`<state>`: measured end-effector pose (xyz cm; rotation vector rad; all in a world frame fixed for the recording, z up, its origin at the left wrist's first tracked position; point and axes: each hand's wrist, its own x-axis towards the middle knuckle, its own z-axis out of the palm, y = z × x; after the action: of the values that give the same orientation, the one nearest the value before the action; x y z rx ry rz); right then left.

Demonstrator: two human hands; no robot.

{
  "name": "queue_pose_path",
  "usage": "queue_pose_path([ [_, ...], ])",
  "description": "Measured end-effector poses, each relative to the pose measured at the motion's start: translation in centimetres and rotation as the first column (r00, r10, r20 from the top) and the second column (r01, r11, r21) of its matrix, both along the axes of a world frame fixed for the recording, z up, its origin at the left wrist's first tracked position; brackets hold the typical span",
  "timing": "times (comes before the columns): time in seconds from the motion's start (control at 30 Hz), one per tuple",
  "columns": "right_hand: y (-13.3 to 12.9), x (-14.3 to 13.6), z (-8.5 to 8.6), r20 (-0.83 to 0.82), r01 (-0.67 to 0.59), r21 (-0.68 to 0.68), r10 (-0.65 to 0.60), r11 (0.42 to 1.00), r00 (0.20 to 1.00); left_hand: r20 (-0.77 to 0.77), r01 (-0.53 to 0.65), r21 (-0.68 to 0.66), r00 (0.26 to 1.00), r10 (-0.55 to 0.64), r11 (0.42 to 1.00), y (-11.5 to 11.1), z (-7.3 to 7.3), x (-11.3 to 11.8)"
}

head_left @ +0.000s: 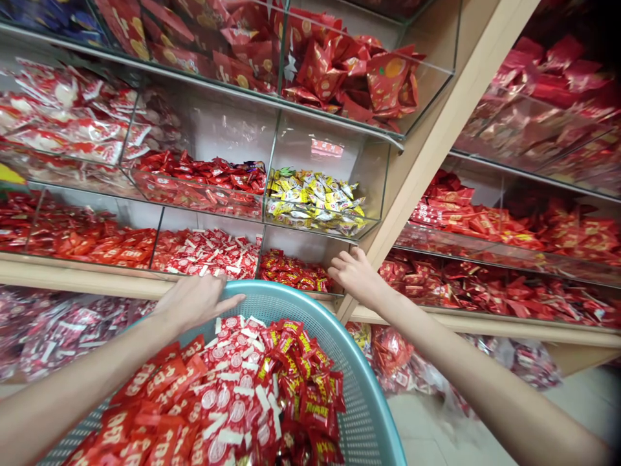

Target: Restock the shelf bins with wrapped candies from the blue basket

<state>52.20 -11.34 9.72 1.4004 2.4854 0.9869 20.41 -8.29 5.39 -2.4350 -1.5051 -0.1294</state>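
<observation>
A large teal plastic basket (383, 388) holds red packets at its left, red-and-white wrapped candies (237, 388) in the middle and dark red candies with yellow lettering (315, 395) at its right. At the basket's far left rim rests my left hand (196, 301), fingers over the shelf edge and thumb apart along the rim; nothing shows in it. My right hand (353, 272) is beyond the rim, at the right end of the lowest bin of small red candies (295, 272), beside the wooden upright. Its fingers are bent, and no candy is visible in them.
Clear-fronted bins rise above, with yellow-and-white candies (315, 197), red candies (198, 175) and large red packets (339, 71). A slanting wooden post (436, 136) divides them from more red bins at the right. Bagged candies (398, 353) lie below the shelf, near the tiled floor (422, 421).
</observation>
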Motion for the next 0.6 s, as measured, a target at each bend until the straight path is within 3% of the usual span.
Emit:
queue_pose_path([
  [0.13, -2.7, -0.7, 2.2, -0.268, 0.000, -0.056, -0.015, 0.998, 0.963, 0.030, 0.000, -0.020, 1.000, 0.001, 1.000, 0.1, -0.1, -0.1],
  [0.27, -6.0, -1.7, 2.5, -0.572, -0.160, -0.269, -0.024, 0.950, 0.820, 0.040, -0.010, -0.044, 0.999, 0.012, 0.999, 0.1, -0.1, -0.1],
  [0.33, -7.5, -2.1, 2.0, -0.670, -0.258, -0.390, -0.080, 0.884, 0.738, 0.034, -0.012, -0.044, 0.999, 0.013, 0.999, 0.1, 0.0, -0.1],
  [0.43, -9.3, -2.4, 1.1, -0.708, -0.341, -0.578, -0.247, 0.742, 0.662, 0.027, -0.012, -0.042, 1.000, 0.013, 0.999, 0.1, 0.0, -0.2],
  [0.53, -10.4, -2.4, 0.4, -0.636, -0.372, -0.732, -0.378, 0.570, 0.673, 0.010, -0.010, -0.036, 1.000, 0.011, 0.999, 0.0, 0.1, -0.1],
  [0.6, -10.8, -2.5, 0.1, -0.593, -0.370, -0.783, -0.420, 0.501, 0.687, 0.002, -0.019, -0.031, 1.000, 0.019, 0.999, 0.0, 0.1, 0.0],
])
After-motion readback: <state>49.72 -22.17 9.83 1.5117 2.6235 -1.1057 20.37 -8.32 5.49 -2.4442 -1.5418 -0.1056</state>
